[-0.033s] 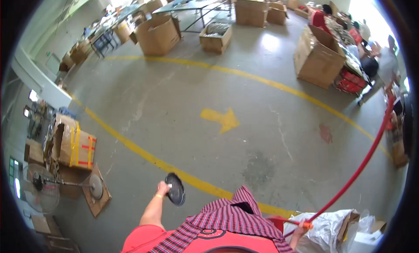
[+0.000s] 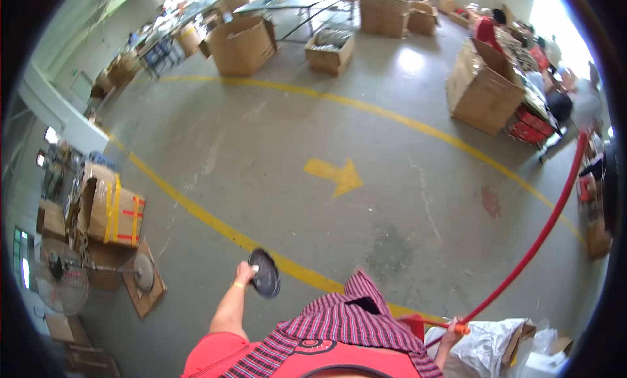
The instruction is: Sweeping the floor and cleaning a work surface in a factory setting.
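Observation:
Held out over the floor, my left hand [image 2: 244, 272] is closed at the edge of a dark oval object [image 2: 266, 273] with a small pale part at the grip; its exact kind is not clear. At lower right, my right hand [image 2: 449, 336] is closed around a long red pole [image 2: 522, 266], which slants up to the far right and looks curved. An orange-tipped red handle [image 2: 461, 328] crosses that same hand. It leads toward a red piece [image 2: 414, 324] mostly hidden behind a striped cloth [image 2: 353, 322] on my front.
Crinkled white sacking [image 2: 480, 342] lies beside my right hand. A standing fan [image 2: 62, 277] and taped cartons [image 2: 124, 211] are at left. Yellow lines and an arrow [image 2: 334, 175] mark the floor. Far off are cartons [image 2: 241, 46], a table [image 2: 297, 0] and people [image 2: 486, 33] by heaped goods.
The dark oval object and my left hand have moved slightly up and right in the picture. The whole scene has shifted a little. Both hands keep their hold.

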A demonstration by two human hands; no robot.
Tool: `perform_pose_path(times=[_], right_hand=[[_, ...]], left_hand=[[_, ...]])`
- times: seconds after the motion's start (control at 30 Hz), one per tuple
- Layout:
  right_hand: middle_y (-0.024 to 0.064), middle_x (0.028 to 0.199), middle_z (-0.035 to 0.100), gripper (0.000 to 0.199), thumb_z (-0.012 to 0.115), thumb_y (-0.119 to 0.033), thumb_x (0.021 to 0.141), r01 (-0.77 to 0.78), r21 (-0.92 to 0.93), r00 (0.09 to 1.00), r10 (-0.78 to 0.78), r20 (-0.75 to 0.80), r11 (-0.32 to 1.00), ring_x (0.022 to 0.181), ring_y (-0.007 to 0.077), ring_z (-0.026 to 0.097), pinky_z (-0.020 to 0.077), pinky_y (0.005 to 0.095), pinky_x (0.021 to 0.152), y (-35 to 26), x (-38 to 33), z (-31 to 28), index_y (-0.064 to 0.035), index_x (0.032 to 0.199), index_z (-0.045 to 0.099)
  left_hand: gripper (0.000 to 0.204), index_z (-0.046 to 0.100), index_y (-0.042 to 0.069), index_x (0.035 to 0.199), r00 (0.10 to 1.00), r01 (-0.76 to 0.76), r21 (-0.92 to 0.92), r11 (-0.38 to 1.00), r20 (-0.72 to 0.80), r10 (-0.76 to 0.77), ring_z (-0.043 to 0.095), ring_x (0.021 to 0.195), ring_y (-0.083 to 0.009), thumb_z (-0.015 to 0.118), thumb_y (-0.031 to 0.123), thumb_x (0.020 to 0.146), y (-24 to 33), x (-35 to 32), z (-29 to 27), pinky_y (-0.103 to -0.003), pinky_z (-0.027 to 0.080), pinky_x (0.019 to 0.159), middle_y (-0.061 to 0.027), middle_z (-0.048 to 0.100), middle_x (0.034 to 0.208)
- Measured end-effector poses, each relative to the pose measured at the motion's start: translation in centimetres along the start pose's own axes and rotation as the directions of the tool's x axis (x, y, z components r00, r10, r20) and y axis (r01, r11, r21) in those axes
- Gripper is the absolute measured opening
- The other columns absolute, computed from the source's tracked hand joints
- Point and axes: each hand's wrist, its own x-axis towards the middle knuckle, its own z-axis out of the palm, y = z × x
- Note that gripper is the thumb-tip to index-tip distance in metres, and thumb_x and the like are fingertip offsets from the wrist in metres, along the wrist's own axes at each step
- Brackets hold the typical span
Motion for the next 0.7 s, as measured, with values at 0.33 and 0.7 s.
perform_pose_path(times=[0.33, 0.7], right_hand=[[0.0, 0.083, 0.05, 0.015, 0.059, -0.016, 0.085, 0.053, 0.04, 0.957, -0.062, 0.285, 0.998, 0.077, 0.0102, 0.048, 0.041, 0.0259, 0.072, -31.8, 13.3, 48.6, -0.0065, 0.092, 0.05], [-0.0005, 0.085, 0.048, 0.013, 0.059, -0.014, 0.086, 0.23, 0.326, 0.727, -0.384, 0.569, 0.917, 0.083, 0.0097, 0.046, 0.0382, 0.0249, 0.079, -58.7, 17.2, 100.4, -0.0059, 0.092, 0.051]], left_hand=[[0.032, 0.06, -0.01, 0.081, 0.932, 0.215, -0.683, 0.698, -0.071, -0.357, 0.064, 0.061, -0.0322, 0.058, 0.022, 0.076, -0.9, 16.8, -16.1, -0.038, 0.053, 0.044, -0.0188, 0.063, 0.07], [0.044, 0.056, -0.013, 0.088, 0.536, 0.459, -0.884, 0.089, 0.196, -0.821, 0.059, 0.041, -0.0265, 0.056, 0.03, 0.084, -5.1, 31.3, -24.5, -0.032, 0.045, 0.028, -0.02, 0.062, 0.066]])
